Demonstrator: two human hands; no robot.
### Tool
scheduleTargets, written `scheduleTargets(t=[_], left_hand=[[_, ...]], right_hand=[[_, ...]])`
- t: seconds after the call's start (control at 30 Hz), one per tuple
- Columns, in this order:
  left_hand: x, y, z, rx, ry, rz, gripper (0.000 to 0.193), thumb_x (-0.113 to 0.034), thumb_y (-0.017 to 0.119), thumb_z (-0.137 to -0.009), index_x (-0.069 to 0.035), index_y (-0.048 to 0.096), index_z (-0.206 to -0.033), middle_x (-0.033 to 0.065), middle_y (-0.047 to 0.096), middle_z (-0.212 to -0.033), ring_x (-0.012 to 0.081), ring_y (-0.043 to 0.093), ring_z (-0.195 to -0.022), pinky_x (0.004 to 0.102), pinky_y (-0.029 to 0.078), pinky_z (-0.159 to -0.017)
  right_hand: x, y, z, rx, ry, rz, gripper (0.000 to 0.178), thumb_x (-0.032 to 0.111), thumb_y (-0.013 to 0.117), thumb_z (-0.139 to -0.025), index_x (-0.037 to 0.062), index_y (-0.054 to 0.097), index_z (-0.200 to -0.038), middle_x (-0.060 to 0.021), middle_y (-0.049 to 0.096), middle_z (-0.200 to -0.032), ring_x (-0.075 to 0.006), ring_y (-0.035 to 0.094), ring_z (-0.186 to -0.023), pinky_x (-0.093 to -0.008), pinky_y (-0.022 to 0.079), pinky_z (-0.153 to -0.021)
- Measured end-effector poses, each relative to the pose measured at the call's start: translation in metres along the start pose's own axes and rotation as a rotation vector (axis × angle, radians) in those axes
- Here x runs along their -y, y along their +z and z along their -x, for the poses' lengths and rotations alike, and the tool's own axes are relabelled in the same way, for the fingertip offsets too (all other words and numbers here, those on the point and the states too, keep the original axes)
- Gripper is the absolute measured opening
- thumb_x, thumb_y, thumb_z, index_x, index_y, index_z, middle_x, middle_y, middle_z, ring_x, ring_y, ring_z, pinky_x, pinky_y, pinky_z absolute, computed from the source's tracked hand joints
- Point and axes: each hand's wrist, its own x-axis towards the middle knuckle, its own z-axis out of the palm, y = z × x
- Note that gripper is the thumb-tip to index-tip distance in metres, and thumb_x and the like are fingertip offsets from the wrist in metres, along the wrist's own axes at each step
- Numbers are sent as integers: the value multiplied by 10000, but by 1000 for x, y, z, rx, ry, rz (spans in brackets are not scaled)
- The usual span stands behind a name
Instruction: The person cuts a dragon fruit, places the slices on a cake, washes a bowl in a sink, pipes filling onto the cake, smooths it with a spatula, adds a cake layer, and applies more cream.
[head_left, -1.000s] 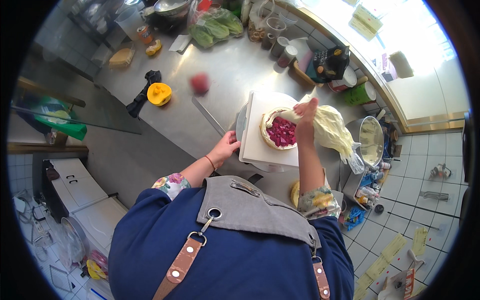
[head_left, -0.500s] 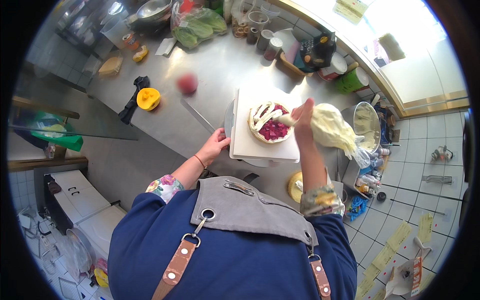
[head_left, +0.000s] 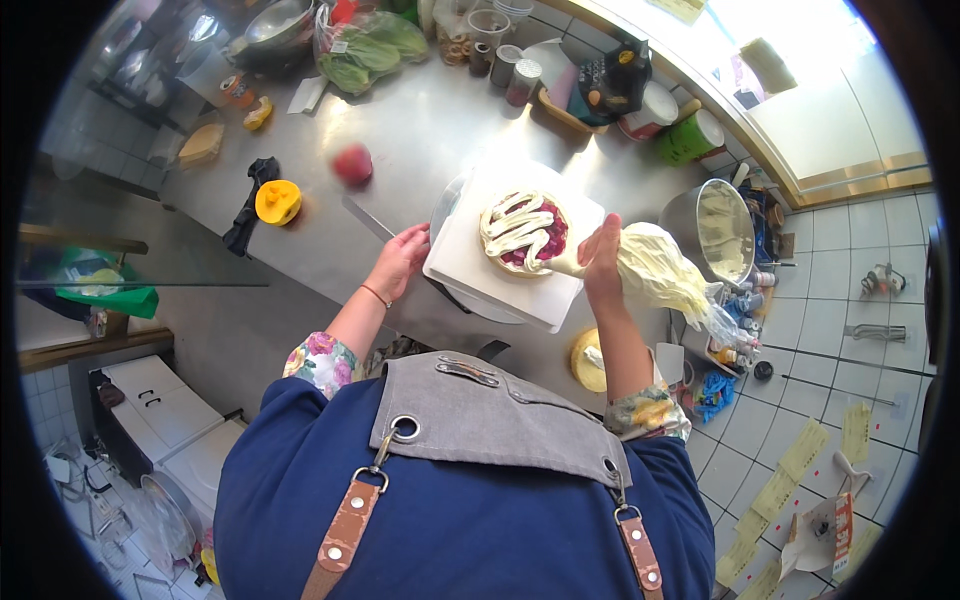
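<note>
My right hand point(head_left: 602, 262) is closed round the narrow end of a piping bag point(head_left: 660, 268) full of pale cream. The bag's tip reaches the right edge of a round cake point(head_left: 505, 258). Looping lines of white cream cover most of the cake's top, and dark red fruit pieces show at the right. Beneath the cake is a white square board point(head_left: 462, 262), on a round turntable point(head_left: 446, 208). My left hand point(head_left: 402, 258) is at the board's left side, fingers stretched out by the turntable's rim. A long metal blade point(head_left: 368, 218) lies beside those fingers; its handle is hidden.
A steel bowl with cream point(head_left: 722, 228) stands at the right. A smaller yellow cake point(head_left: 588, 360) is near my right forearm. Farther left lie a red fruit point(head_left: 351, 164) and a yellow cut piece point(head_left: 278, 203). Tubs, jars and bagged greens point(head_left: 365, 55) line the back.
More cream lines now cover the cake. The board has turned clockwise, and my left hand has moved up along its side. The piping tip has moved to the cake's lower right.
</note>
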Motion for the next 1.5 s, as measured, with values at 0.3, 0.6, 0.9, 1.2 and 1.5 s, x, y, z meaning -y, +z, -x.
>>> scheduleTargets(t=[0.3,0.6,0.9,1.2,1.5], left_hand=[[26,0,47,22,-242,121,641,-572,332,-1041,-83,491,-1425,62,589,-1346,195,590,-1150,367,430,-993],[24,16,55,56,-173,95,638,-576,340,-1038,-69,505,-1389,64,615,-1296,171,597,-1102,346,432,-981],[43,15,38,8,-93,22,497,-374,543,-1028,-52,476,-1400,-2,632,-1150,106,606,-943,291,476,-881],[50,17,41,-55,-39,-105,317,-318,588,-1020,-139,550,-1278,-66,644,-1076,79,608,-926,280,466,-870],[52,17,44,-14,-6,-79,207,-329,565,-1035,-176,560,-1174,-61,635,-1061,83,592,-910,277,459,-840]], right_hand=[[-6,-14,-63,-87,19,5,457,420,437,-1075,186,364,-689,73,296,-580,-62,281,-479,-252,259,-454],[25,-7,-68,-63,-103,101,459,494,518,-1027,143,486,-733,36,437,-601,-63,428,-544,-232,333,-514],[-50,-123,-39,108,-315,1081,462,417,538,-1009,27,593,-766,-149,583,-738,-367,528,-752,-488,412,-780],[-130,-179,-5,369,332,1310,662,618,547,-925,-9,666,-1099,-199,728,-978,-363,677,-1031,-455,512,-894],[-141,-240,54,39,-315,1174,118,160,637,-913,53,594,-940,-123,627,-934,-320,608,-936,-427,486,-806]])
